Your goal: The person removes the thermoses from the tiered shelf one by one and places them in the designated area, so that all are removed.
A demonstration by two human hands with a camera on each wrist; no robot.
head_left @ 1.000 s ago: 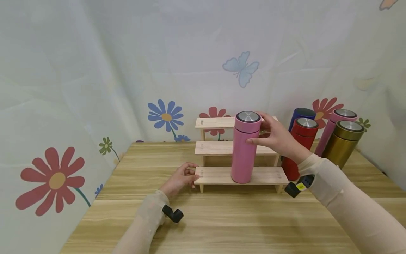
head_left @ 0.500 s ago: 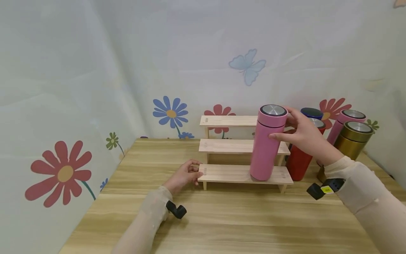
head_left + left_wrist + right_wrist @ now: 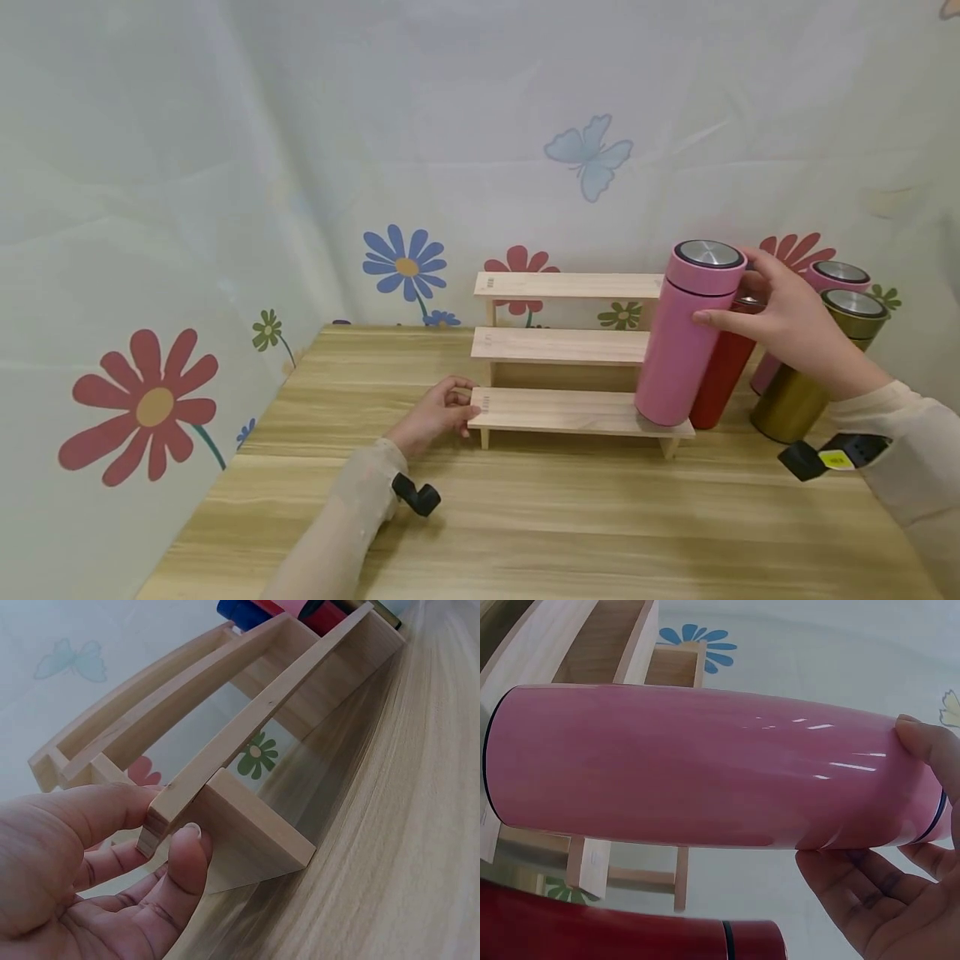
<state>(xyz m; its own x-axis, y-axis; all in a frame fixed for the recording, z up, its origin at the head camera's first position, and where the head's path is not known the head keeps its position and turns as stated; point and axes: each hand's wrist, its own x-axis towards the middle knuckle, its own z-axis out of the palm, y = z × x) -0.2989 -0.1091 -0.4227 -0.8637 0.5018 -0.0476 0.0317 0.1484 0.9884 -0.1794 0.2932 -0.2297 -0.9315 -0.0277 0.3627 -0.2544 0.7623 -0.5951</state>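
Note:
My right hand (image 3: pixel 787 321) grips a pink thermos bottle (image 3: pixel 684 350) near its silver-topped lid, thumb on one side and fingers on the other. The bottle leans slightly, its base over the right end of the lowest step of a three-tier wooden stand (image 3: pixel 562 410). In the right wrist view the same pink bottle (image 3: pixel 705 765) spans the frame, above a red bottle (image 3: pixel 630 926). My left hand (image 3: pixel 435 415) pinches the left end of that lowest step; in the left wrist view its thumb and fingers (image 3: pixel 187 862) close around the board's corner (image 3: pixel 161 817).
Right of the stand, a red bottle (image 3: pixel 723 375) stands partly hidden behind the pink one. Beyond it are a gold bottle (image 3: pixel 787 404) and a second pink bottle (image 3: pixel 842 272). A blue bottle (image 3: pixel 244 611) shows in the left wrist view. A flowered cloth (image 3: pixel 450 150) hangs behind the wooden table (image 3: pixel 480 517).
My right hand has carried the pink bottle rightward, from the middle of the lowest step to its right end, where it now covers part of the red bottle. My left hand stays at the step's left end.

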